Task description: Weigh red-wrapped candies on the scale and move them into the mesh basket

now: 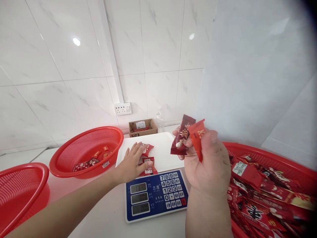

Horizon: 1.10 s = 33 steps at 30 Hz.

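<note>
My right hand (206,165) is raised over the right side of the scale, its fingers closed on two small wrapped snack packets. One is a dark maroon packet (182,137); the other is an orange-red packet (197,135) pinched by the thumb. My left hand (135,162) lies with fingers spread over red snack packets (151,162) on the white pan (165,152) of a digital scale, partly covering them. Whether it presses on them I cannot tell. The scale's blue keypad panel (156,195) faces me, with three small displays on its left.
A large red basket (250,147) full of snack packets stands at the right. On the left are a red basket (86,135) holding several packets and another red basket (22,170). Behind the scale stand a small cardboard box (138,134) and a clear plastic bottle (159,121), near the tiled wall.
</note>
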Motion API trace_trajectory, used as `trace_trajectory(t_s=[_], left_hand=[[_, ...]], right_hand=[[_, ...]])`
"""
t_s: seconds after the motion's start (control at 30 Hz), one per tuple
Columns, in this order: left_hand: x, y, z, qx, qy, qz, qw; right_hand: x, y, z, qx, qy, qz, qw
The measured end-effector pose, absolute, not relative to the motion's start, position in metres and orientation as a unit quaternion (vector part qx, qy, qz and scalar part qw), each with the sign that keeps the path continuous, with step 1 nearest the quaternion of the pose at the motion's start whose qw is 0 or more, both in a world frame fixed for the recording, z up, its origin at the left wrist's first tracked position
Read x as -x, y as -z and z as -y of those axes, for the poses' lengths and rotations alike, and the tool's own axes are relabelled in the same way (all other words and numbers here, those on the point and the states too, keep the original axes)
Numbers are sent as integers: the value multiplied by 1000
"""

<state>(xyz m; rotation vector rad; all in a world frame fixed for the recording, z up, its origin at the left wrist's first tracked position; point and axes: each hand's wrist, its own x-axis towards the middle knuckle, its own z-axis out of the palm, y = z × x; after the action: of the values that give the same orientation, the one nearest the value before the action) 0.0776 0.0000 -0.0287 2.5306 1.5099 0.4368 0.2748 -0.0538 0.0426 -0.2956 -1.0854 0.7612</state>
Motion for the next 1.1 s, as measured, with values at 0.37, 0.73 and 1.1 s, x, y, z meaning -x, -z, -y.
trace_trajectory(t_s=[0.37,0.73,1.1], left_hand=[[-85,34,-22,-931,-125,-343,-6],[-28,9,-34,-892,-55,-447,-25],[81,20,11,-757,-26,-653,29]], right_hand=[[-274,-38,51,144,-350,524,763],[-277,-38,51,183,-339,524,760],[-278,-36,46,186,-332,530,758]])
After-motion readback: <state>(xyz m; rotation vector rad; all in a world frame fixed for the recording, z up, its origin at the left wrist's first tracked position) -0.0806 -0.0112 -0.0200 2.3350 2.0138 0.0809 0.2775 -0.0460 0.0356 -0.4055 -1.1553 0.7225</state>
